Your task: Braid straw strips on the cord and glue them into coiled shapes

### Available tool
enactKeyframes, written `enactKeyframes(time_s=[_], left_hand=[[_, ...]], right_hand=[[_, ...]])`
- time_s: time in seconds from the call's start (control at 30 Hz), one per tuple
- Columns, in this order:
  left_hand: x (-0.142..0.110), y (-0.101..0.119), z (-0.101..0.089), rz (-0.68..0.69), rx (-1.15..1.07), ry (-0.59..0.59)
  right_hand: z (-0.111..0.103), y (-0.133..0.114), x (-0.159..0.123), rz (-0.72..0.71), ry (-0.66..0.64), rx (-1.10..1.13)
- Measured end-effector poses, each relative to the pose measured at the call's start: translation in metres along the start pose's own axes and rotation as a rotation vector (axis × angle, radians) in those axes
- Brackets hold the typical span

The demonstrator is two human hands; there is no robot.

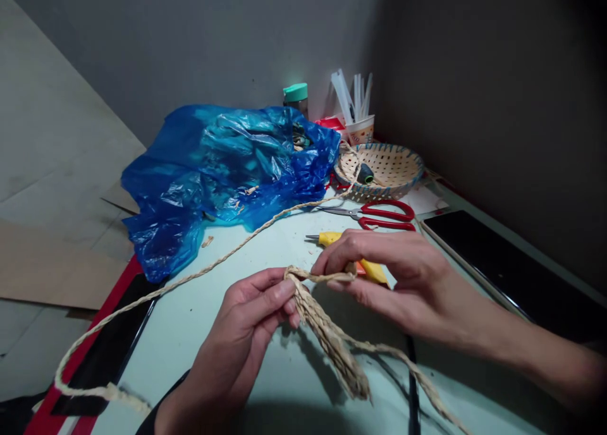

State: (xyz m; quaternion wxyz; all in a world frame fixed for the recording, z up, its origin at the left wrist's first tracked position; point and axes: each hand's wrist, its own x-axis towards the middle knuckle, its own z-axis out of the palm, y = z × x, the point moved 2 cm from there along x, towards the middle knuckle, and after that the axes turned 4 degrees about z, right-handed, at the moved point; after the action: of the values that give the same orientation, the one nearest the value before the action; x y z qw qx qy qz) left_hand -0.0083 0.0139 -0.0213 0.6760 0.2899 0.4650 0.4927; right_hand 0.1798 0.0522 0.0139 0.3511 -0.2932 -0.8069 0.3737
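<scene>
My left hand pinches the upper end of a braided straw piece, whose frayed lower end hangs down toward the table's front. Between thumb and fingers, my right hand grips a twisted straw strand that comes off the top of this piece. Partly hidden behind the right hand lies a yellow-handled tool with a short dark metal tip. A loose straw cord trails from the piece to the lower right.
Red-handled scissors lie beyond my hands, near a woven basket holding a dark spool. A blue plastic bag covers the back left. A long straw rope crosses the table. A dark flat device lies at right.
</scene>
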Motion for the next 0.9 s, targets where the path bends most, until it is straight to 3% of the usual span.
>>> enactKeyframes(time_s=[0.17, 0.4, 0.67, 0.9], left_hand=[[-0.001, 0.001, -0.001, 0.033, -0.002, 0.056], [0.001, -0.002, -0.006, 0.043, -0.044, 0.067], [0.002, -0.003, -0.006, 0.044, -0.061, 0.083], [0.003, 0.0, -0.006, 0.072, -0.111, 0.179]], right_hand=[[0.009, 0.006, -0.005, -0.125, -0.083, -0.102], [0.016, 0.003, -0.005, -0.05, -0.128, -0.126], [0.018, 0.0, -0.006, -0.104, -0.114, -0.216], [0.024, -0.005, -0.005, 0.027, -0.239, -0.185]])
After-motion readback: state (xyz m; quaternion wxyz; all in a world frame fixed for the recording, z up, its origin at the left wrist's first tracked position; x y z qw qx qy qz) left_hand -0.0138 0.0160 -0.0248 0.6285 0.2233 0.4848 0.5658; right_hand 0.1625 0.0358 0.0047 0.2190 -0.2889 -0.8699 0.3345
